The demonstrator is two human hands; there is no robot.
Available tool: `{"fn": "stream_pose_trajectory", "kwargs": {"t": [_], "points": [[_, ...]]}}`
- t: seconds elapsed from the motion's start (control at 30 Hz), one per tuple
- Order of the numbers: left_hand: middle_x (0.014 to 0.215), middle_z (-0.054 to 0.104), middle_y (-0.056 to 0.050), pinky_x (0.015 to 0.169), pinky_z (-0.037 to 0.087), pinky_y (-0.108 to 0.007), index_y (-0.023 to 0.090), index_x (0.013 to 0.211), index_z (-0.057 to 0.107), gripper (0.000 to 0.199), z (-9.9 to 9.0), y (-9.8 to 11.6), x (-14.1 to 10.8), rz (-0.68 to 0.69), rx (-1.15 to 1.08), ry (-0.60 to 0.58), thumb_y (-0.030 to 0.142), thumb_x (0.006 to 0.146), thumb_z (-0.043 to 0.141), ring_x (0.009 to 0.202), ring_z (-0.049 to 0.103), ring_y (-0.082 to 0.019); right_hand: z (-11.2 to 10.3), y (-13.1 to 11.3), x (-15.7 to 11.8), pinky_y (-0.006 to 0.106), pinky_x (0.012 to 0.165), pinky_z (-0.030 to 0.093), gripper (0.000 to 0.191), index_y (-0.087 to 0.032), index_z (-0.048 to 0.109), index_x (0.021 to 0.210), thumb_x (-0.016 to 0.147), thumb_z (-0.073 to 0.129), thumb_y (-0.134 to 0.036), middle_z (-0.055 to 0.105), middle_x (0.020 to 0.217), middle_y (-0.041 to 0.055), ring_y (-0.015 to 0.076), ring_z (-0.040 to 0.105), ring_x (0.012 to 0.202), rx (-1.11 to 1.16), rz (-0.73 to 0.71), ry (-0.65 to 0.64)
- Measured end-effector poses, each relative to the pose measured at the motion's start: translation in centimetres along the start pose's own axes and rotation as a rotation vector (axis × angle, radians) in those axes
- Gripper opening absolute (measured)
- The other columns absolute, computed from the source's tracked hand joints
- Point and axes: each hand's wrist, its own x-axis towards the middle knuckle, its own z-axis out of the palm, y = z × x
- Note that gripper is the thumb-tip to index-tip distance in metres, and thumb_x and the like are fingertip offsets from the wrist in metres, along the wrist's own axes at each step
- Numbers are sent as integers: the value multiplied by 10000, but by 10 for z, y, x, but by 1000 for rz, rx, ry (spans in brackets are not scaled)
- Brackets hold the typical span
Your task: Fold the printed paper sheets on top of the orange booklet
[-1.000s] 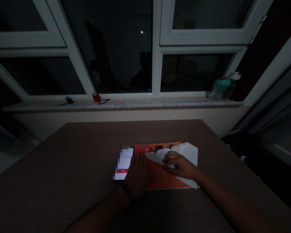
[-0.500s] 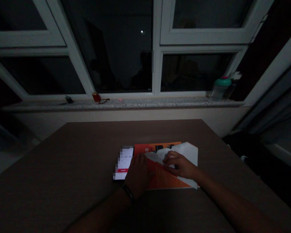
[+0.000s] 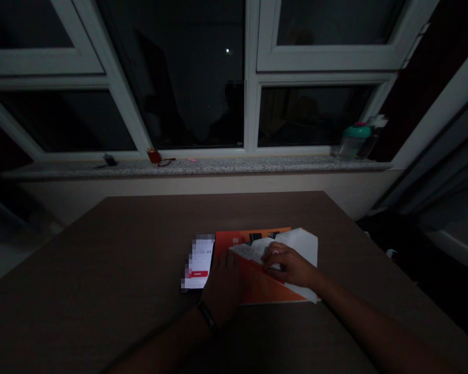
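Night fills the panes of a white-framed window (image 3: 251,78), and below it runs a speckled granite sill (image 3: 203,167) holding a water bottle with a teal cap (image 3: 354,143) and a small red object (image 3: 153,155). Closer in lies a dark wood-grain table (image 3: 101,259), dimly lit, with most of the light coming from a smartphone (image 3: 198,262) lying face up, its bright screen showing digits and a red button.

Just right of the smartphone, an orange printed booklet (image 3: 267,283) lies flat near the table's middle, with a white paper sheet (image 3: 302,249) and a printed paper slip (image 3: 249,252) on top of it. The exact way these layers meet is hard to tell in the low light.

The left hand (image 3: 222,283), wearing a dark wristband (image 3: 207,317), rests palm down and relaxed across the booklet's left edge, close beside the smartphone and not clenched around anything. The right hand (image 3: 288,265) lies over the paper with its fingers (image 3: 271,254) bent onto the printed paper slip; whether they actually grip it or only press on it cannot be told.

A flat left palm is a sound way to keep slippery paper from creeping, while bent fingers give the right hand finer control. Keeping the left hand clear of the smartphone's screen avoids stray touches.
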Motion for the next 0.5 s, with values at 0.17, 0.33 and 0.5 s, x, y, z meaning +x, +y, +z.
{"fn": "stream_pose_trajectory", "kwargs": {"t": [0.17, 0.33, 0.5], "points": [[1402, 468, -232, 1050, 359, -490, 58, 1340, 469, 572, 0, 3, -3, -4, -17, 1, 389, 891, 598, 1283, 454, -359, 1, 1, 0, 356, 862, 456, 79, -221, 708, 919, 886, 637, -227, 680, 944, 59, 195, 594, 947, -1, 7, 0], [1389, 484, -228, 1037, 370, -487, 64, 1325, 480, 541, -1, 4, -2, -2, -3, -26, 390, 904, 579, 1263, 474, -353, 1, 1, 1, 355, 856, 457, 71, -216, 707, 909, 883, 641, -226, 680, 934, 62, 196, 598, 939, 3, 1, 9], [1393, 474, -230, 1031, 384, -469, 53, 1313, 488, 526, -6, 5, -1, -3, -24, -35, 359, 899, 599, 1270, 464, -348, 1, 0, 1, 356, 849, 455, 72, -213, 703, 901, 889, 634, -230, 685, 916, 59, 192, 602, 920, -9, -4, 15]]}}
